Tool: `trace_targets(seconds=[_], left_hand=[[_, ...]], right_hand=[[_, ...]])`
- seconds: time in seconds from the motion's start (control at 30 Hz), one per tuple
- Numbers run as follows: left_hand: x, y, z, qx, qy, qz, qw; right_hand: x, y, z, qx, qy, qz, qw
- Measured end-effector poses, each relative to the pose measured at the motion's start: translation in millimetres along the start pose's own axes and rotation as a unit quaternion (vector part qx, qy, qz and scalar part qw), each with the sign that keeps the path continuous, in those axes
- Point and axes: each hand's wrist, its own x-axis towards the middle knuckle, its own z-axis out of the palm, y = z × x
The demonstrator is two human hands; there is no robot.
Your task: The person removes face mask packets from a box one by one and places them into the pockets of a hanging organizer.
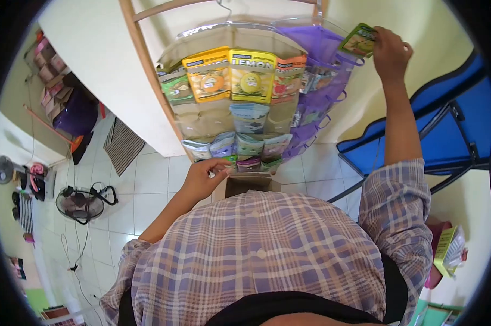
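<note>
At the upper right my right hand [391,51] is closed on a green packet [358,40], beside the top of a purple hanging organizer [316,43]. My left hand [206,176] is low at the centre, its fingers bent near a small green packet [232,161] in the lowest row of a beige hanging organizer [202,117]; whether it grips anything is too small to tell. In the beige pockets sit an orange packet [208,76], a yellow lemon packet [251,77], a red-orange packet [288,79] and a light blue packet [249,117].
An open cardboard box [249,185] stands below the organizers. A wooden frame [147,70] holds them up. A blue folded table [441,119] leans at the right. A fan [80,204] and a striped mat [123,145] lie on the tiled floor at the left.
</note>
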Motion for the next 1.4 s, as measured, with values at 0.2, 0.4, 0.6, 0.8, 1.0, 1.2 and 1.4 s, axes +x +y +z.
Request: trace_targets(seconds=[0.2,0.4,0.6,0.8,1.0,1.2,1.4], left_hand=[[18,14,1,-0.124,0.148,0.069,0.979],[28,53,-2,0.074,0.111,0.155,0.979],[75,9,-46,-0.044,0.193,-0.003,0.980],[119,-38,-54,-0.156,0.198,0.037,0.967],[111,-31,-76,0.095,0.233,-0.026,0.968],[115,-39,-80,0.309,0.231,0.002,0.922],[110,-44,-68,0.271,0.274,0.003,0.923]], right_hand=[[14,-85,-90,0.233,0.115,-0.103,0.960],[-56,-230,-108,0.453,-0.088,-0.173,0.870],[-64,-275,-73,0.608,-0.068,0.101,0.785],[-80,-305,-36,0.633,-0.195,0.162,0.731],[-95,-326,-23,0.569,-0.246,0.129,0.774],[-99,-331,-16,0.566,-0.247,0.137,0.775],[-104,-326,-16,0.464,-0.332,0.035,0.820]])
